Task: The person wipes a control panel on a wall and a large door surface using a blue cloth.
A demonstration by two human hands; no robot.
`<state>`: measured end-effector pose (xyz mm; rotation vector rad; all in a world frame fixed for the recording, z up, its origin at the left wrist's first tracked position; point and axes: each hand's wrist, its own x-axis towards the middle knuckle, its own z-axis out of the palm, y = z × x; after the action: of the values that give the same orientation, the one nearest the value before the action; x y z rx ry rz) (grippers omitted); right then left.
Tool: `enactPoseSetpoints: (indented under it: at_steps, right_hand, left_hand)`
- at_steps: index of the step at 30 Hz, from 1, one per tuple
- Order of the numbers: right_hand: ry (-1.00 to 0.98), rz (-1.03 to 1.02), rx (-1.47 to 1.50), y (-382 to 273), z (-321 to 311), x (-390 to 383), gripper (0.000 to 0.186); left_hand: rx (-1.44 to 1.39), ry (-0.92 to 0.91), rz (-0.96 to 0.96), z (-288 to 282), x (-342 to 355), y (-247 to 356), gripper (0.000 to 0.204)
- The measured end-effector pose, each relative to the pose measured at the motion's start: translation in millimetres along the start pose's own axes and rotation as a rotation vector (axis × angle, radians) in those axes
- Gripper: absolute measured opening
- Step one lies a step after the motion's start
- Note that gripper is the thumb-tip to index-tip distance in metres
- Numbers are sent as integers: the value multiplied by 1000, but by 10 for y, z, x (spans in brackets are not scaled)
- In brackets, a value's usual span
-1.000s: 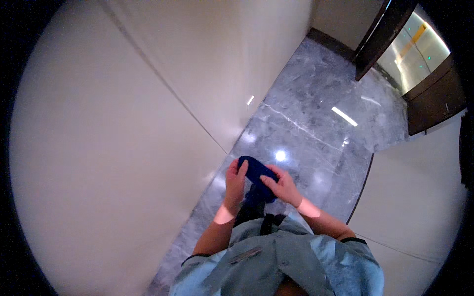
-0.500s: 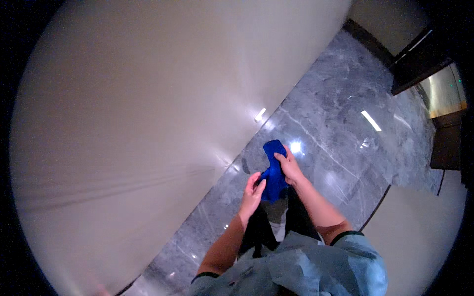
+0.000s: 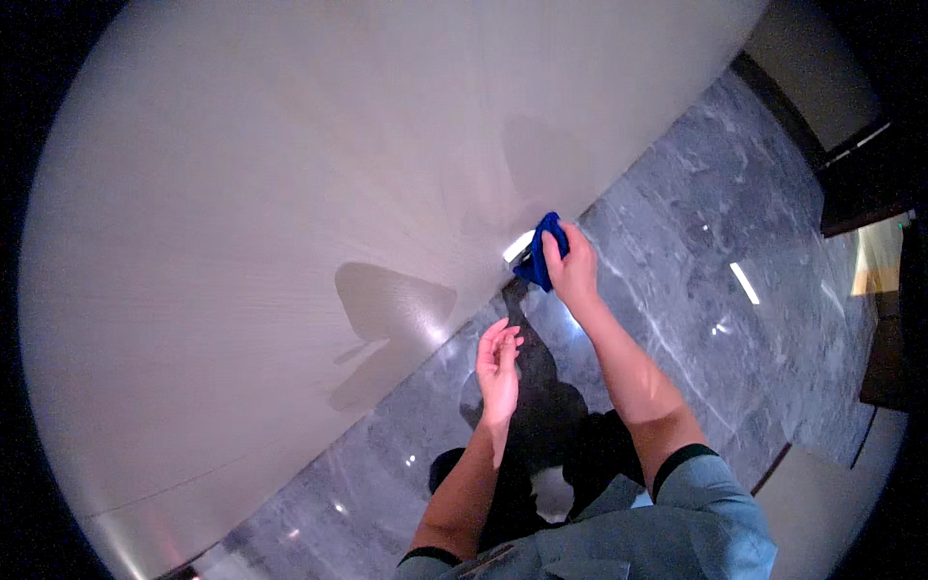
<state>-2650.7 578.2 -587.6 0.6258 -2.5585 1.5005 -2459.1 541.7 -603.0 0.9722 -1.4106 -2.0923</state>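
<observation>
My right hand (image 3: 570, 261) grips a bunched blue cloth (image 3: 541, 246) at the foot of the pale wall (image 3: 251, 193), beside a small bright white strip (image 3: 517, 246); whether it touches the wall is unclear. Below and left of it, my left hand (image 3: 498, 367) is empty and open, with loosely bent fingers, over the edge where the wall meets the floor.
Glossy grey marble floor (image 3: 696, 271) runs along the wall to the right, with light reflections and my shadow on it. Dark door frames (image 3: 841, 193) and a lit opening (image 3: 875, 261) stand at the far right. A pale curved panel (image 3: 812, 503) is at lower right.
Both hands held the cloth earlier; my left hand has let go. My right hand has carried the cloth up toward the wall's foot, and it is now more bunched.
</observation>
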Motion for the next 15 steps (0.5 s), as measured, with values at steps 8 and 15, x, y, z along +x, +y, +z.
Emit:
enactPoseSetpoints:
  at_steps: [8,15]
  right_hand:
    - [-180,-445,-49,-45,147,-129,20]
    - [-451,-414,93,-53,193,-394,21]
  left_hand:
    - [-51,57,106,-87,563,-403,23]
    - [47,44,197,-272,693,-656,19]
